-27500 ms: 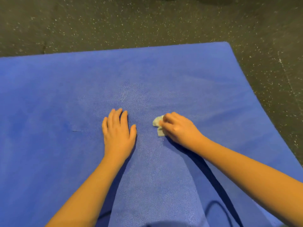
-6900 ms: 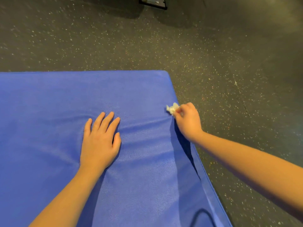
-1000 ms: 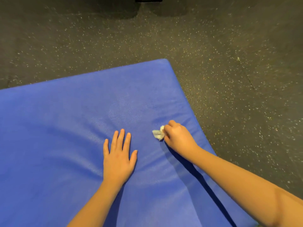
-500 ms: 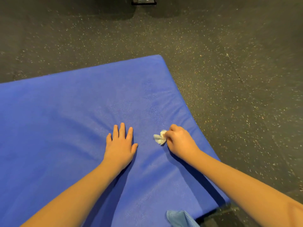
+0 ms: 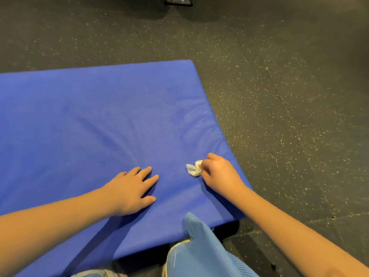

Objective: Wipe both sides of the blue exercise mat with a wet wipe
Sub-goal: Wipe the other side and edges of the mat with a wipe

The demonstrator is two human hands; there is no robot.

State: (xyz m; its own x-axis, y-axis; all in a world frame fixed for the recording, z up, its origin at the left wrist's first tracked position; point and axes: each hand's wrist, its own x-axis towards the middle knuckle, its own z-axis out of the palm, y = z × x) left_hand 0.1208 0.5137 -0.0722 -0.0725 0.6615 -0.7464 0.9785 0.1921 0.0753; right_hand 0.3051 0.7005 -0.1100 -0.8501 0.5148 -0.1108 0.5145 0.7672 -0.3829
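The blue exercise mat (image 5: 95, 120) lies flat on the dark speckled floor, its right end and near right corner in view. My left hand (image 5: 129, 188) rests flat on the mat, fingers straight and pointing right. My right hand (image 5: 217, 172) sits close to the mat's right edge and pinches a small crumpled white wet wipe (image 5: 193, 168) against the surface. A faint damp patch shows on the mat above the wipe.
The dark rubber floor (image 5: 289, 96) surrounds the mat on the far and right sides. A dark metal base (image 5: 178, 1) stands at the top edge. My knee in light blue ribbed fabric (image 5: 201, 254) and a shoe are at the mat's near edge.
My right hand has drawn the wipe nearer along the mat's right side. My left hand has turned its fingers to the right. My knee has come into view at the mat's near edge.
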